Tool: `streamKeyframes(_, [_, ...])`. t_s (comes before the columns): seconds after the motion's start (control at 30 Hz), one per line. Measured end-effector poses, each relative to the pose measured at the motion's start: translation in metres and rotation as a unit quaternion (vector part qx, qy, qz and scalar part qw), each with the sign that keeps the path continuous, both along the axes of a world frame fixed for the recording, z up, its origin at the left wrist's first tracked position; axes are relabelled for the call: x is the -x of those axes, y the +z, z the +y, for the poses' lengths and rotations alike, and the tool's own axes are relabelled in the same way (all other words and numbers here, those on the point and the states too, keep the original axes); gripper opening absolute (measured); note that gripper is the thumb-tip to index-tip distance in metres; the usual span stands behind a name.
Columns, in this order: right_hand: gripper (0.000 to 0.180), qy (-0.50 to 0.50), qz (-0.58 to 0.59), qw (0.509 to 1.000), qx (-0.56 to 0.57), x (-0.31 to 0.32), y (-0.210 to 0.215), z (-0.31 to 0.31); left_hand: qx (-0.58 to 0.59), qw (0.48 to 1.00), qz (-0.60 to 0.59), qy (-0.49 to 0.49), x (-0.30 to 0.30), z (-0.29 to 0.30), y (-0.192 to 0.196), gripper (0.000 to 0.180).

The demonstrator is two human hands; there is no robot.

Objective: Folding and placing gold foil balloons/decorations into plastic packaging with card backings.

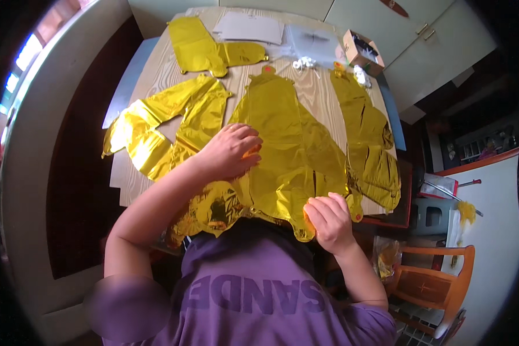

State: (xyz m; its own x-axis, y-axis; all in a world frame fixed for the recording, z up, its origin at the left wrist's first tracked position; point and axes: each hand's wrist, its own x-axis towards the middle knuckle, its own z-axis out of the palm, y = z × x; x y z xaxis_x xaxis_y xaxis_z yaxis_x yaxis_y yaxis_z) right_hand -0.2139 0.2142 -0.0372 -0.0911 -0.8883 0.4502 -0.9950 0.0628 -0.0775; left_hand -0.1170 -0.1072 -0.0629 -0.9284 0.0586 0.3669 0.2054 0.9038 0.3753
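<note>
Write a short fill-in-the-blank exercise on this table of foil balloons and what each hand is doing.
1. The flat foil balloons on the wooden table are ____ in colour.
2. The left hand lies flat on the ____ balloon.
3. The right hand pinches that balloon's ____ edge.
4. The open cardboard box sits at the table's far ____ corner.

Missing words: gold; middle; near; right

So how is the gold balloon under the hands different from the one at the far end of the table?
The near balloon is larger, and both hands press it. The far balloon is smaller, lies untouched, and is shaped differently. Both are flat, shiny gold foil.
</note>
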Motion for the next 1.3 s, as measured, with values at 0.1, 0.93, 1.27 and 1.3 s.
streamKeyframes(0.1, [0.018, -0.004, -0.010, 1.000, -0.006, -0.004, -0.005, 0.012, -0.004, 1.000, 0.019, -0.020, -0.003, 0.005, -0.006, 0.035])
streamKeyframes(0.93, [0.030, -0.279, -0.708, 0.649, 0.017, -0.062, -0.056, 0.082, 0.009, 0.997, 0.049, -0.062, -0.003, 0.022, 0.008, 0.044])
streamKeyframes(1.27, [0.034, -0.326, -0.492, 0.790, 0.164, -0.029, -0.021, 0.024, -0.015, 0.997, -0.003, -0.078, 0.009, 0.027, 0.002, 0.050])
streamKeyframes(1.3, [0.034, -0.329, -0.465, 0.797, 0.201, -0.025, -0.013, 0.018, -0.015, 0.997, 0.007, -0.077, 0.011, 0.028, 0.003, 0.050])
